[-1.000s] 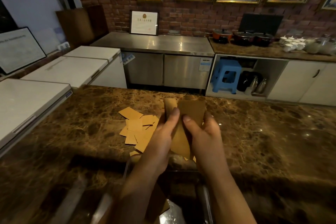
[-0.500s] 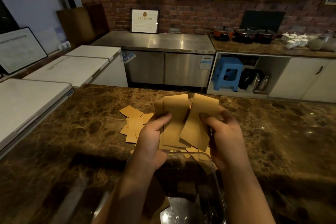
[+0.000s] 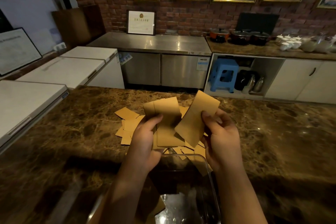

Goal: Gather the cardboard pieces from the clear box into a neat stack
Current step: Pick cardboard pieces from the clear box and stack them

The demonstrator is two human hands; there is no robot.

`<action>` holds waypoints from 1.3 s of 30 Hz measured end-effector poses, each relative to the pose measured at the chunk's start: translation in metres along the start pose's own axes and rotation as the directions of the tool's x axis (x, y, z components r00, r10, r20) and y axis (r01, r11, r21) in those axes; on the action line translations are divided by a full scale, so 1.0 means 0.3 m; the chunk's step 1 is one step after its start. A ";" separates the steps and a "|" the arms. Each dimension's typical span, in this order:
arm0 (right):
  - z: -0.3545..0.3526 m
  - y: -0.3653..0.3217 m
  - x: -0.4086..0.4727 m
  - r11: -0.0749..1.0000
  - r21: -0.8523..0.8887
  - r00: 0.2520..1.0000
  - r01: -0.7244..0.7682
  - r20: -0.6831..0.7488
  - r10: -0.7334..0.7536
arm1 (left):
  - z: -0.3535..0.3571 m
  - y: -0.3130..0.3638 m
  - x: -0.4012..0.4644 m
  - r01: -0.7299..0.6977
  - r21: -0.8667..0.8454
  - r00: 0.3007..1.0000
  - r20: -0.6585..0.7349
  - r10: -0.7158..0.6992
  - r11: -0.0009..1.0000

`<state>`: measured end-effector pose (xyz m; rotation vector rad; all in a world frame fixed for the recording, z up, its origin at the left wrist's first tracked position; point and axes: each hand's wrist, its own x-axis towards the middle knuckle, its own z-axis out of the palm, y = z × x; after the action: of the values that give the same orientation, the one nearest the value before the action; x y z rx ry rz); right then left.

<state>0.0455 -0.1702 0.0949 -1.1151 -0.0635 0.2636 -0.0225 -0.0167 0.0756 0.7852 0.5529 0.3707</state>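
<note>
Left hand (image 3: 145, 143) gripping a few cardboard pieces (image 3: 168, 123), right hand (image 3: 221, 138) pinching one tilted piece (image 3: 197, 118), both above clear box (image 3: 205, 162) (more loose on counter (image 3: 72, 129)). Square tilted piece w/ bundle, align edges, then tap flush.

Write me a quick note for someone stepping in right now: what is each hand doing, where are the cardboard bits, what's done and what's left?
Left hand: grips a few flat brown cardboard pieces, fanned, not squared.
Right hand: pinches a single brown cardboard rectangle, tilted, overlapping the left hand's bunch.
Both are held above the far end of the clear plastic box on the brown marble counter.
Loose cardboard pieces lie scattered on the counter beyond the box.
Done: some pieces in hand.
Left: merge both hands' pieces, collect the loose ones, square the stack. The box's contents are too dim to judge.
</note>
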 end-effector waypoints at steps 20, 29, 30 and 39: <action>-0.003 0.068 0.016 0.681 -0.192 0.635 0.706 0.598 -0.489 | 0.031 0.050 0.007 0.005 -0.054 0.997 0.078 -0.001 0.999; 0.055 0.067 0.048 0.946 -0.205 0.956 0.250 0.209 -0.207 | 0.021 0.025 0.028 0.090 0.070 0.980 0.173 -0.101 0.993; 0.064 0.077 0.053 0.935 -0.265 0.958 0.237 0.221 -0.181 | 0.022 0.019 0.029 0.117 0.065 0.969 0.213 -0.128 0.991; 0.086 0.098 0.123 0.906 -0.374 0.963 0.196 0.246 -0.107 | 0.008 -0.008 0.087 0.075 0.056 0.981 0.174 -0.083 0.996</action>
<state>0.0714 -0.1265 0.0771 -1.4730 -0.4174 0.2385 0.0000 -0.0065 0.0666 0.8318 0.4266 0.2121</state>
